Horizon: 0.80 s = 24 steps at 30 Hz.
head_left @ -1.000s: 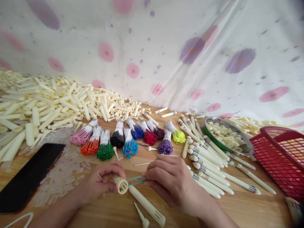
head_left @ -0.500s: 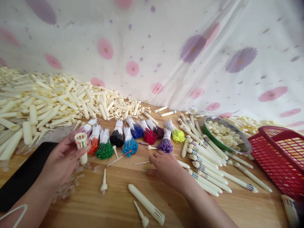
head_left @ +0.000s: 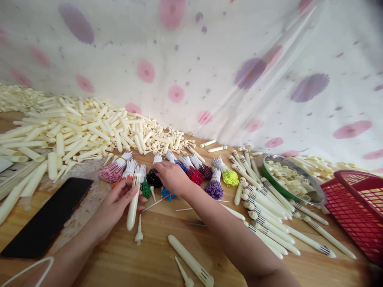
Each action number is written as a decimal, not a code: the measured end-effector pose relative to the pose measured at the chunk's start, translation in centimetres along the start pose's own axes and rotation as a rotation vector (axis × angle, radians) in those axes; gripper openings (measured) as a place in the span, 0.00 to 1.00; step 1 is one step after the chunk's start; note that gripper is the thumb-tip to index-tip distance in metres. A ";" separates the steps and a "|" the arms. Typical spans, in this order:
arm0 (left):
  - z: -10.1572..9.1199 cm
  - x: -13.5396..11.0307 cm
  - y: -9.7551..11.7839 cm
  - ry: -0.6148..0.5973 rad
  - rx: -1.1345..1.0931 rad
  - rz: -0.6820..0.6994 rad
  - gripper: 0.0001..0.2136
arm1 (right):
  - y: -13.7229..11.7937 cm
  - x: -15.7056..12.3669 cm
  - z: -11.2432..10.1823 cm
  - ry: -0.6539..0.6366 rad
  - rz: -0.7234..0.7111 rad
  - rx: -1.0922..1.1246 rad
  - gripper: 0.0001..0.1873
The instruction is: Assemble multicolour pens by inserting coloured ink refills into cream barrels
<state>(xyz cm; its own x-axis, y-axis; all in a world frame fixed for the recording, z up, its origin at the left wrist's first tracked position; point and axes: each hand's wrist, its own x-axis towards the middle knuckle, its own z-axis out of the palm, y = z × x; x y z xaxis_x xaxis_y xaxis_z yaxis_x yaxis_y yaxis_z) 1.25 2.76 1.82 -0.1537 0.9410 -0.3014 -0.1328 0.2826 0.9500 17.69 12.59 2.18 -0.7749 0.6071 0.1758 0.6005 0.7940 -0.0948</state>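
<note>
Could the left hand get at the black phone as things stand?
Likely yes: the phone lies uncovered close beside the left hand. But that hand grips a cream pen barrel, so its fingers are busy.

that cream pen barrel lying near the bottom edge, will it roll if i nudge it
Probably yes: the cream pen barrel looks round and lies loose on the flat wooden table, and its tapered end may make it curve. It looks like hollow plastic, so likely light and stiff.
</note>
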 end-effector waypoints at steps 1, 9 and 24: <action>0.0 0.0 0.0 -0.013 -0.004 -0.006 0.18 | 0.3 0.6 0.1 -0.022 -0.051 -0.015 0.09; 0.4 -0.1 -0.2 -0.037 -0.214 -0.052 0.17 | 1.3 1.0 0.0 -0.100 -0.325 -0.137 0.06; 0.9 0.3 -1.9 -0.175 -0.127 0.053 0.17 | -1.2 -4.7 -1.1 0.446 -0.350 0.299 0.10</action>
<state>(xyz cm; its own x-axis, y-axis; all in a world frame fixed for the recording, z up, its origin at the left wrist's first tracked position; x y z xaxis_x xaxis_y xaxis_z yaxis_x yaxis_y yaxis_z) 2.30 2.69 0.03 0.0071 0.9751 -0.2217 -0.2525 0.2163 0.9431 20.84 8.79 2.54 -0.7198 0.2898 0.6308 0.1959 0.9566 -0.2158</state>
